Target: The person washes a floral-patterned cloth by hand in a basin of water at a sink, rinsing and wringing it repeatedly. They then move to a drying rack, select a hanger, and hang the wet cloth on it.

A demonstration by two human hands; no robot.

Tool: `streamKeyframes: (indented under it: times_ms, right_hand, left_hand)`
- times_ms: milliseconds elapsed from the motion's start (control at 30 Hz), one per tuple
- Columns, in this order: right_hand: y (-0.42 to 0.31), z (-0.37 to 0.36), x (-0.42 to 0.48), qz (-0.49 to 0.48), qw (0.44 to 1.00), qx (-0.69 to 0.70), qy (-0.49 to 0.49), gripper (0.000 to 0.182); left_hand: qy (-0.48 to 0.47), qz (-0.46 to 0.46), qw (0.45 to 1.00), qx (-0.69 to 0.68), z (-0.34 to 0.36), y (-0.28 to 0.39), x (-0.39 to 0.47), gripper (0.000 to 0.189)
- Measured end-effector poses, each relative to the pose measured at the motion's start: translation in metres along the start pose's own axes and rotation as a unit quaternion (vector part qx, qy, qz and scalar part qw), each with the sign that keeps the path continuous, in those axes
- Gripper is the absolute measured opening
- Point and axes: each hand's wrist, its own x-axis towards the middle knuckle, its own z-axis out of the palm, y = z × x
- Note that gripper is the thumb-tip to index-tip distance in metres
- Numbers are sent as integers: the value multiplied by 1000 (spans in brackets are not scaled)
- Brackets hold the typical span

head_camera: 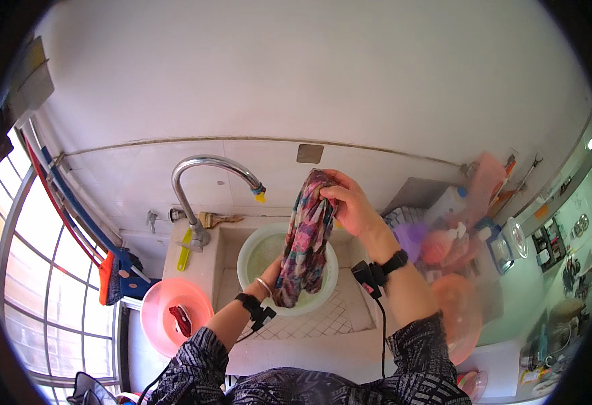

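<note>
A wet, crumpled cloth (306,233) with a pink, teal and dark pattern stretches above a pale round basin (244,276). My right hand (351,205) pinches its upper end between thumb and fingers. Lower down, my left hand (272,276) touches the cloth from the left side. The cloth hides the left fingers, so their grip does not show. Cloudy water (263,253) lies in the basin, which stands inside a stone sink (359,304) with a cross-hatched floor.
A chrome gooseneck faucet (215,159) arches at the left, its yellow-tipped spout near the basin. On the ledge lie a brush (220,219) and a green-handled tool (183,253). A pink basin (151,316) holds a dark red cloth (179,320). Orange basins (455,314) stand right.
</note>
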Motion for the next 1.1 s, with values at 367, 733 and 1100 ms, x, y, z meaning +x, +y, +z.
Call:
streamKeyframes:
  times_ms: [367, 733, 1100]
  right_hand:
    - [102, -99, 30, 24, 991, 49, 120, 28]
    - [173, -51, -27, -85, 867, -489, -40, 48]
    - [180, -67, -102, 99, 986, -118, 62, 58]
  left_hand:
    - [-16, -73, 987, -143, -27, -26, -27, 73]
    - [-23, -76, 964, -253, -22, -30, -28, 88]
    - [39, -145, 961, -230, -17, 1, -55, 38]
